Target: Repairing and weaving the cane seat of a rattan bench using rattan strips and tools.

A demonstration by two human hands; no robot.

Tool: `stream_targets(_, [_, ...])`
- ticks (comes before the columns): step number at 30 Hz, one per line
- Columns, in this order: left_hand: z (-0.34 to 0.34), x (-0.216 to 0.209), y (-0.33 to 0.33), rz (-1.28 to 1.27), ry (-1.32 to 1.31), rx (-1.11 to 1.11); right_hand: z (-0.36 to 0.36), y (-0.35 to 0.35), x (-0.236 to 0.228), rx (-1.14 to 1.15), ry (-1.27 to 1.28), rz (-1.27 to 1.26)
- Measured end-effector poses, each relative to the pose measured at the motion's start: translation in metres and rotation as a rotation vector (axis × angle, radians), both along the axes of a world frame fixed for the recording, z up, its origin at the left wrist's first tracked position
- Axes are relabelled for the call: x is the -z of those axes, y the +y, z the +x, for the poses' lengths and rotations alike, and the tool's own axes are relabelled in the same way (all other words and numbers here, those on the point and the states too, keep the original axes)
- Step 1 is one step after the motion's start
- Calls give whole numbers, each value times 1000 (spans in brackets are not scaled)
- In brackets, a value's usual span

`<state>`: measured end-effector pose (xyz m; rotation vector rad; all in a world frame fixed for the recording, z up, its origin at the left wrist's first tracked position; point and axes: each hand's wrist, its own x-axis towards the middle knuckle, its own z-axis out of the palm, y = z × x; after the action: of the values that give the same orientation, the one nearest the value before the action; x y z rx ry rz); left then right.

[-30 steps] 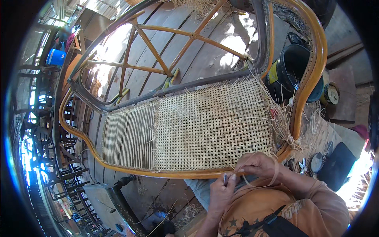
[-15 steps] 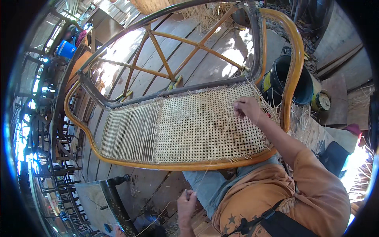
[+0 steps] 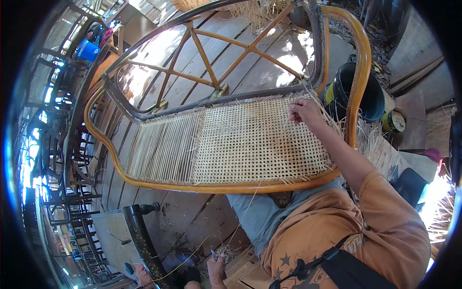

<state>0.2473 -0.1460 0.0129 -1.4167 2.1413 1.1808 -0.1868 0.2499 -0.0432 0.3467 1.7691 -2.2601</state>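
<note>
One rattan frame (image 3: pixel 216 188), set close in

Its cane mesh (image 3: pixel 250 144) fills the centre; at six o'clock the frame passes over the thighs (image 3: pixel 252 216), presumably for easy access. Toward two o'clock the right hand (image 3: pixel 303 111) is over the mesh, fingers curled; whether they pinch anything, I cannot tell. Down at six, the left hand (image 3: pixel 216 265) is closed around a small pointed tool (image 3: pixel 213 253), likely to have it handy; a thin strand (image 3: pixel 248 212) runs toward that hand, its hold unclear.

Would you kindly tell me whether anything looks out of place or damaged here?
The cane panel looks uneven: its left section has strands running one way only, while the right is a crisscross lattice.
</note>
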Motion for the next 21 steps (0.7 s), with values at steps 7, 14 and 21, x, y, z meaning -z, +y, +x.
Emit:
stream_targets(7, [40,17,-24,-9,-31,-125,-6,2,7,35,4,16])
stream_targets(14, [78,39,-55,-6,-73,-112,-6,-6,7,41,2,-54])
stream_targets(21, [41,-12,-17,-10,-196,-106,-5,-1,-10,26,-60,-103])
